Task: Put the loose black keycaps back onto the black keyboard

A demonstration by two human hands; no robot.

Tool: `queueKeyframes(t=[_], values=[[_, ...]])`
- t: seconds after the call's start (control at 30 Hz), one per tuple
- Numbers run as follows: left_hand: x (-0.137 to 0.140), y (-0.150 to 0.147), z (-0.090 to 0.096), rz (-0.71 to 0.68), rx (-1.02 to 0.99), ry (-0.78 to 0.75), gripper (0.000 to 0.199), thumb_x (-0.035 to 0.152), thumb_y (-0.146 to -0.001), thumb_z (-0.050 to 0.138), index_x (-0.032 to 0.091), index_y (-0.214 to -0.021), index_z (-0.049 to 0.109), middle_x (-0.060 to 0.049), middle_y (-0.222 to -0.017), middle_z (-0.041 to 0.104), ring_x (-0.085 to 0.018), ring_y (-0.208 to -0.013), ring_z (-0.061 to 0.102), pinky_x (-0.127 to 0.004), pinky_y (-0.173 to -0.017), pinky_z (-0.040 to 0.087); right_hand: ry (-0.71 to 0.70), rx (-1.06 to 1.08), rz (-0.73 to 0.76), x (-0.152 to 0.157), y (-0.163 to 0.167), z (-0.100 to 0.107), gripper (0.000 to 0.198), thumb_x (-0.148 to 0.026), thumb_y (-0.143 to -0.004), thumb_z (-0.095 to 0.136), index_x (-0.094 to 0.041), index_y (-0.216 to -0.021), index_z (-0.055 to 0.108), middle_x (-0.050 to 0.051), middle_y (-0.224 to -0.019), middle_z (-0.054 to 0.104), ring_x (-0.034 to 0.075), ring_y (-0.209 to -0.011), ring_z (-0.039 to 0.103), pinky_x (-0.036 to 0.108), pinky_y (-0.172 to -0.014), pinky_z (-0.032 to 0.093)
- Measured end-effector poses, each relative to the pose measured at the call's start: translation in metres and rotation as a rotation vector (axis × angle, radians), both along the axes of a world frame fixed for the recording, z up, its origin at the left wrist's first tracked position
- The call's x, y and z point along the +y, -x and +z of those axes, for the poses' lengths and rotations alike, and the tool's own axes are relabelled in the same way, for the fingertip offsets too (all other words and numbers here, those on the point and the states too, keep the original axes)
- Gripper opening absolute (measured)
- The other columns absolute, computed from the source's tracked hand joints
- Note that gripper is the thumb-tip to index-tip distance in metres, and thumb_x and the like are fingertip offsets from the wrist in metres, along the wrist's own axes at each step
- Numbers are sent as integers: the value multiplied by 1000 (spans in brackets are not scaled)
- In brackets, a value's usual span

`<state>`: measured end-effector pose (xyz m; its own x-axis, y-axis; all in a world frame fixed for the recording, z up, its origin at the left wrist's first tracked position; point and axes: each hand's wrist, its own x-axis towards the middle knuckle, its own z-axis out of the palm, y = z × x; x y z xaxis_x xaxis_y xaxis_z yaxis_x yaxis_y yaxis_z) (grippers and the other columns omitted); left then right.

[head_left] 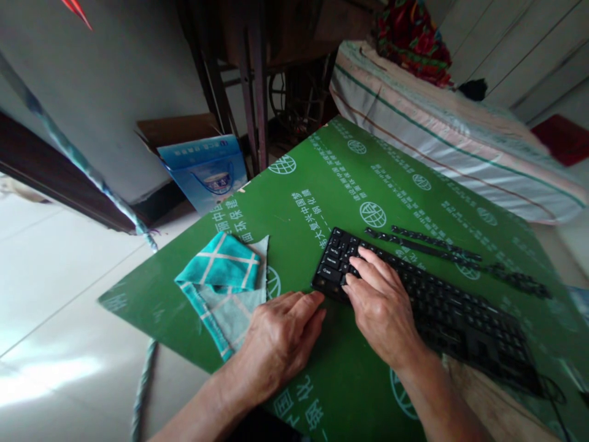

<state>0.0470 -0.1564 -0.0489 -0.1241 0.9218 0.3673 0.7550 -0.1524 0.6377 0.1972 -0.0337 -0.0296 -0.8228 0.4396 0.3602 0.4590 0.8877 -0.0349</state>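
A black computer keyboard [460, 310] lies aslant on the green tabletop, running from the middle toward the lower right. My right hand [380, 307] grips its left end, with bent fingers over the keys and the thumb hidden. My left hand [285, 331] is closed near the keyboard's lower left corner, index finger and thumb drawn together. Whatever it may pinch is hidden. Left of that hand is a folded teal cloth [221, 270] with white lines, its grey underside partly showing. Behind the keyboard, strips of loose black keys [437, 245] lie in rows.
The green table [304, 215] has printed white globes and characters. A blue box [207, 169] stands on the floor beyond its left edge. A bed [442, 129] with a striped cover borders the far right. A twisted cord [87, 159] hangs at left. The keyboard's cable [554, 393] trails lower right.
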Motion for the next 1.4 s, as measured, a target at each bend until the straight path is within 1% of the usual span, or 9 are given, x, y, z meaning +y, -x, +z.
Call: queueKeyframes(t=[0.13,0.27,0.5,0.7,0.83,0.93,1.2,1.4], values=[[0,0,-1,3,0,-4,16,20,-94,46,15,-106,56,-3,-74,62,-14,-63,59,-25,-57,47,-45,50,-4,-3,-1,-4,20,-8,-89,50,-14,-94,68,11,-116,67,27,-126,50,45,-101,45],[0,-1,0,12,13,-11,16,19,-94,46,14,-105,57,-3,-73,62,-14,-62,59,-25,-56,47,-89,52,1,-8,-2,-7,21,-6,-89,50,-12,-100,67,11,-118,67,30,-128,48,47,-103,42],[0,0,0,4,9,4,18,20,-94,47,14,-107,56,-4,-76,64,-15,-65,62,-26,-58,50,-151,59,6,-14,-3,-8,22,-15,-91,54,-7,-109,64,13,-119,67,33,-127,49,52,-106,36],[1,0,2,9,27,2,18,20,-94,46,14,-107,57,-4,-75,64,-14,-64,62,-24,-58,50,-149,50,11,-15,-3,-9,26,-20,-92,55,-8,-113,62,14,-120,66,33,-127,49,55,-108,34],[3,0,3,14,43,-16,17,20,-94,47,13,-106,57,-4,-75,65,-14,-63,63,-24,-57,50,-154,52,11,-16,-2,-9,28,-21,-92,55,-6,-114,62,15,-119,67,33,-127,49,56,-108,33],[4,0,3,20,68,-27,18,20,-94,47,12,-106,58,-4,-74,65,-14,-62,63,-23,-56,51,-150,49,9,-16,-1,-9,26,-22,-92,54,-8,-113,63,15,-118,67,33,-128,48,57,-109,31],[5,1,2,27,87,-66,17,18,-93,47,11,-103,59,-5,-73,66,-14,-60,64,-23,-55,52,-157,79,1,-17,0,-16,27,-22,-92,54,-7,-113,62,15,-119,66,33,-127,50,56,-109,31],[5,2,2,35,117,-73,17,20,-94,46,13,-104,58,-4,-74,67,-13,-61,64,-22,-56,52,-106,236,-68,-18,-4,-10,24,-23,-89,58,-12,-110,63,14,-120,66,29,-124,52,52,-109,34]])
